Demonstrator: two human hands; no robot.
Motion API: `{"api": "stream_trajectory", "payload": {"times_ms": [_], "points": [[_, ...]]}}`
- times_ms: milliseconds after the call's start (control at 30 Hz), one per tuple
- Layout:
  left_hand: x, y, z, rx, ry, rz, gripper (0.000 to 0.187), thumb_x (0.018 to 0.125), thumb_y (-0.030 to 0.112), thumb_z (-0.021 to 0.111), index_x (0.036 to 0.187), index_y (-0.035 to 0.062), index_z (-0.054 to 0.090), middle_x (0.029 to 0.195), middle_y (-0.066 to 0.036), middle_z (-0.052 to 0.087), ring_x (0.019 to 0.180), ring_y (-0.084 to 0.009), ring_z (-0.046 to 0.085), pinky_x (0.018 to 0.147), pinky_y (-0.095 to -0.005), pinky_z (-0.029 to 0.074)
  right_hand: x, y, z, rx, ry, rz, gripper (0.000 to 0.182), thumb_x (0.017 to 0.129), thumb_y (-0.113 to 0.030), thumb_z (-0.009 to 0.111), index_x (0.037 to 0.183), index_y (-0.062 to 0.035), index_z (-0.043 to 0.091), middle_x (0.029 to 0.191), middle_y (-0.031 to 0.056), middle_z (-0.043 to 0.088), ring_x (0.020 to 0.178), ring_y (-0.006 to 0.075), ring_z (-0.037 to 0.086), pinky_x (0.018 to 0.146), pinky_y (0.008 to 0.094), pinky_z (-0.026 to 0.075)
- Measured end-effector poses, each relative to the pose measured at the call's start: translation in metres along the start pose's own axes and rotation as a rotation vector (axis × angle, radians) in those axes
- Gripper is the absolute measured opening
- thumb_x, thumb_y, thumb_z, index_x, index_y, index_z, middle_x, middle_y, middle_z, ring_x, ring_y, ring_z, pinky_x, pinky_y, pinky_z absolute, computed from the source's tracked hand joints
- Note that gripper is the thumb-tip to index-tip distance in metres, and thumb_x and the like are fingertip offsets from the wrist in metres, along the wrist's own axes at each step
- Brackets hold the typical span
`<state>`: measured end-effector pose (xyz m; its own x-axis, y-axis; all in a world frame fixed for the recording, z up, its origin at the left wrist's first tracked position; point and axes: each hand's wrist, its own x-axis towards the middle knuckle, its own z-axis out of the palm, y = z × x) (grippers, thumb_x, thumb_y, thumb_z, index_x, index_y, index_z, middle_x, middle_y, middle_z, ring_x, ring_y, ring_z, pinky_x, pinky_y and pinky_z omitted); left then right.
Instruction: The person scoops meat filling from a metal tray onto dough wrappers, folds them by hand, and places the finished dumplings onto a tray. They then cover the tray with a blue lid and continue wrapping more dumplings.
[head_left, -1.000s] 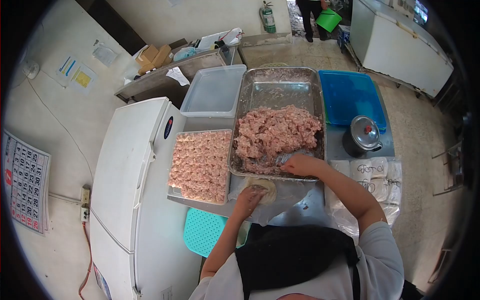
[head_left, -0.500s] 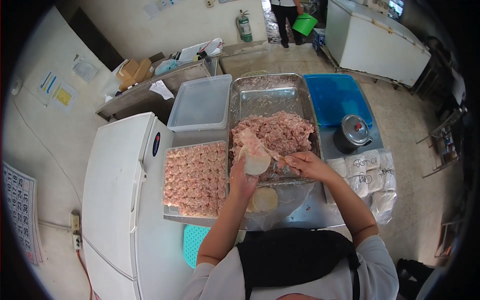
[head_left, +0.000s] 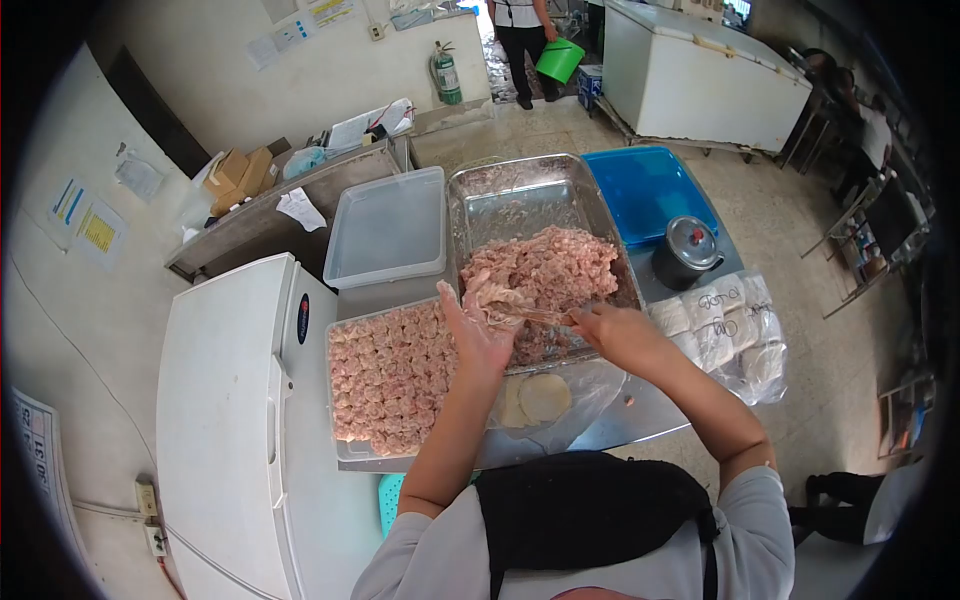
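Observation:
My left hand (head_left: pixel 482 335) is raised at the near left edge of a metal pan, cupped around a dumpling wrapper with ground meat (head_left: pixel 492 296). My right hand (head_left: pixel 615 335) grips the end of a narrow spatula (head_left: pixel 543 316), whose meat-smeared tip touches the filling in my left hand. Below them, the deep metal pan (head_left: pixel 515 172) holds a mound of pink ground meat (head_left: pixel 560 262). A few round pale wrappers (head_left: pixel 545 397) lie on clear plastic in front of the pan. To the left, a clear tray holds rows of filled dumplings (head_left: pixel 388 375).
An upturned-looking clear plastic lid (head_left: pixel 388 228) and a blue lid (head_left: pixel 650 195) flank the pan. A lidded pot (head_left: pixel 688 252) and bagged wrapper packs (head_left: pixel 730 330) stand at right. A white freezer (head_left: pixel 225 400) is at left. A person holds a green bucket (head_left: pixel 560 61) at the doorway.
My left hand has closed around the wrapper, which lay flat and round before. The spatula has pushed into the meat on it. My head view has shifted and turned slightly.

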<state>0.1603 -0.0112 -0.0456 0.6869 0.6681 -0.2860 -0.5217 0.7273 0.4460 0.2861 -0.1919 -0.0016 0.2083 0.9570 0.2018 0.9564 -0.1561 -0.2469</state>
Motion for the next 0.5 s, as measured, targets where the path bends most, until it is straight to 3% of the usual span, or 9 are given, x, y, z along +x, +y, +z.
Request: {"api": "stream_trajectory", "payload": {"times_ms": [67,133,200,233,300,333,367,433,500], "points": [[0.001,0.004,-0.004,-0.018,-0.017,-0.019,0.079,0.091,0.065,0.041,0.130,-0.0040,0.043,0.126,-0.019,0.051,0.116,-0.0330,0.051,0.101,-0.0484,0.041,0.001,-0.006,-0.018,-0.081,-0.064,-0.016,0.024,0.093,-0.021,0.053,0.110,-0.0042,0.060,0.084,0.0128,0.061,0.073,0.0313,0.065,0.060,0.0401,0.053],[0.020,0.003,-0.030,-0.025,-0.024,-0.047,0.079,0.091,0.064,0.043,0.130,-0.0042,0.043,0.127,-0.020,0.051,0.116,-0.0339,0.051,0.101,-0.0491,0.040,-0.005,-0.021,-0.023,-0.041,0.065,-0.051,0.029,0.092,-0.021,0.057,0.117,-0.0058,0.060,0.082,0.0134,0.058,0.073,0.0321,0.063,0.061,0.0417,0.052],[0.062,-0.007,-0.074,-0.444,-0.977,-0.172,0.077,0.091,0.060,0.047,0.131,-0.0058,0.040,0.129,-0.021,0.050,0.116,-0.0343,0.052,0.101,-0.0499,0.041,-0.001,-0.014,-0.004,-0.014,0.016,-0.041,0.029,0.091,-0.021,0.057,0.115,-0.0057,0.061,0.083,0.0138,0.059,0.072,0.0318,0.063,0.062,0.0418,0.052],[0.045,-0.002,-0.055,-0.443,-0.976,-0.171,0.077,0.091,0.060,0.047,0.131,-0.0058,0.040,0.129,-0.021,0.050,0.116,-0.0343,0.052,0.101,-0.0499,0.041,0.000,-0.010,0.002,0.014,-0.032,-0.032,0.028,0.091,-0.022,0.057,0.114,-0.0055,0.062,0.084,0.0141,0.060,0.071,0.0314,0.063,0.062,0.0419,0.052],[0.007,0.007,-0.016,-0.217,0.006,0.015,0.069,0.091,0.049,0.054,0.133,-0.0038,0.039,0.124,-0.019,0.053,0.110,-0.0320,0.056,0.099,-0.0456,0.045,0.001,0.014,-0.010,0.120,0.051,-0.125,0.027,0.092,-0.023,0.056,0.112,-0.0053,0.063,0.081,0.0135,0.060,0.067,0.0292,0.062,0.061,0.0402,0.050],[-0.006,0.010,-0.006,-0.217,0.007,0.028,0.069,0.091,0.049,0.054,0.133,-0.0038,0.039,0.124,-0.019,0.053,0.110,-0.0320,0.056,0.099,-0.0456,0.045,0.002,0.024,-0.015,0.233,0.138,-0.205,0.026,0.094,-0.023,0.056,0.110,-0.0052,0.065,0.077,0.0130,0.060,0.063,0.0270,0.061,0.060,0.0385,0.049],[-0.017,0.010,0.002,0.043,-0.132,0.073,0.064,0.089,0.040,0.059,0.134,-0.0013,0.040,0.124,-0.018,0.053,0.111,-0.0302,0.056,0.098,-0.0427,0.045,0.000,0.029,-0.021,0.236,0.142,-0.215,0.026,0.094,-0.023,0.056,0.110,-0.0052,0.065,0.077,0.0130,0.060,0.063,0.0270,0.061,0.060,0.0385,0.049],[-0.029,0.012,0.011,0.302,-0.267,0.124,0.062,0.086,0.030,0.065,0.135,0.0012,0.040,0.124,-0.017,0.053,0.112,-0.0284,0.056,0.098,-0.0398,0.046,-0.005,0.037,-0.040,0.581,-0.091,0.064,0.025,0.096,-0.023,0.052,0.106,-0.0032,0.064,0.085,0.0199,0.064,0.081,0.0363,0.064,0.072,0.0433,0.048],[-0.035,0.016,0.017,0.904,-0.404,0.199,0.069,0.078,0.012,0.073,0.138,0.0063,0.039,0.123,-0.014,0.056,0.115,-0.0247,0.055,0.099,-0.0361,0.044,-0.009,0.043,-0.048,0.670,-0.204,0.107,0.025,0.096,-0.022,0.053,0.108,-0.0036,0.064,0.086,0.0206,0.064,0.081,0.0365,0.064,0.072,0.0415,0.049]]}}
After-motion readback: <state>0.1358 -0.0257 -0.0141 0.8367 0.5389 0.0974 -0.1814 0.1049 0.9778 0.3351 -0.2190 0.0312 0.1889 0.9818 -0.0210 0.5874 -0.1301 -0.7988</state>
